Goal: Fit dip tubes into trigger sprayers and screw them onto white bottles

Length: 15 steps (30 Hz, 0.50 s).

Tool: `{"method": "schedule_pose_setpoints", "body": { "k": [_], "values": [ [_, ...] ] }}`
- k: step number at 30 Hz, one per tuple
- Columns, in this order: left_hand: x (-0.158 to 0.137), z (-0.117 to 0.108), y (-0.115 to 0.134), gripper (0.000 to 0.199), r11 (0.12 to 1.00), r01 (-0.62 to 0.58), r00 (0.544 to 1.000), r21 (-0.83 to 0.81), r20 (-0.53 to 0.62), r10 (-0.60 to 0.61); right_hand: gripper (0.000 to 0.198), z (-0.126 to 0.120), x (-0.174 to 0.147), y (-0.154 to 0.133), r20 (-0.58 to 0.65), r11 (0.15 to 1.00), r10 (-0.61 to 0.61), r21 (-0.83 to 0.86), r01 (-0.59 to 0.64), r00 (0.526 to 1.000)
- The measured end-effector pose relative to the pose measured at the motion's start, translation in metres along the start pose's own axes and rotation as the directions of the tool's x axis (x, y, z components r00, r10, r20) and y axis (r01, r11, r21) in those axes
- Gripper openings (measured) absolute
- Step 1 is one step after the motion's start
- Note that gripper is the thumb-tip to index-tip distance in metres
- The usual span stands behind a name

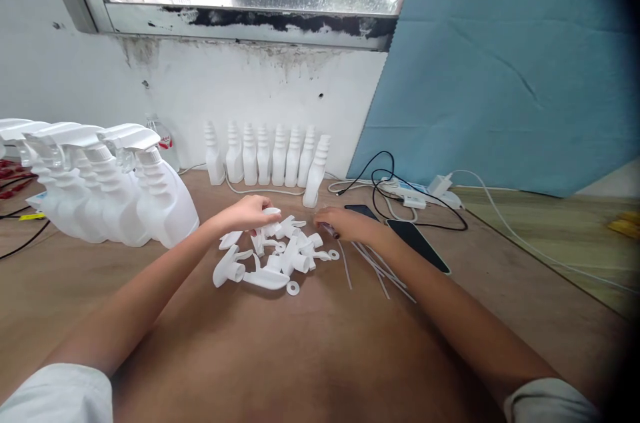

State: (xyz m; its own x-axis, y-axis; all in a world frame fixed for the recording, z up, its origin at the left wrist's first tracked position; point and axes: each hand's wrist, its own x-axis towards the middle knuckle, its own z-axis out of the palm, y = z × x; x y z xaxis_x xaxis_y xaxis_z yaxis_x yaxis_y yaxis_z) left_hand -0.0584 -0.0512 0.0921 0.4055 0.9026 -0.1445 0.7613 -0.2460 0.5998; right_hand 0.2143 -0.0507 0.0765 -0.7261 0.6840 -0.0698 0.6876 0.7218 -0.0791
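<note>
My left hand [246, 213] is closed round a white spray trigger head [271, 211], above the far side of a loose pile of similar parts. White trigger heads [290, 256] lie jumbled on the brown table, with small white ring washers [293, 288] beside them. Just right of the pile, my right hand [345, 223] has its fingers curled together. A small dark object [329, 230] shows at its fingertips, too little visible to name. Several thin pale tubes [383, 269] lie on the table below and right of that hand.
Large white spray bottles [165, 199] with heads fitted stand at left. Several small white bottles [279, 156] line the wall, one [316, 173] tilted. Right of my right hand are a phone [417, 244], a black cable [425, 176] and a power strip [453, 199].
</note>
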Motion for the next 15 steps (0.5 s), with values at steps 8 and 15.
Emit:
{"method": "schedule_pose_setpoints", "body": {
  "k": [8, 15],
  "values": [
    [-0.004, -0.002, -0.001, 0.043, 0.989, -0.009, 0.991, 0.149, 0.135, -0.012, 0.025, 0.026, 0.01, 0.01, -0.012, 0.998, 0.013, -0.065, -0.014, 1.0],
    [-0.006, 0.004, 0.003, 0.043, 0.963, -0.055, 0.987, 0.265, 0.16, 0.012, 0.043, 0.031, 0.011, 0.019, -0.061, 0.999, 0.02, -0.044, -0.022, 0.998]
  ]
}}
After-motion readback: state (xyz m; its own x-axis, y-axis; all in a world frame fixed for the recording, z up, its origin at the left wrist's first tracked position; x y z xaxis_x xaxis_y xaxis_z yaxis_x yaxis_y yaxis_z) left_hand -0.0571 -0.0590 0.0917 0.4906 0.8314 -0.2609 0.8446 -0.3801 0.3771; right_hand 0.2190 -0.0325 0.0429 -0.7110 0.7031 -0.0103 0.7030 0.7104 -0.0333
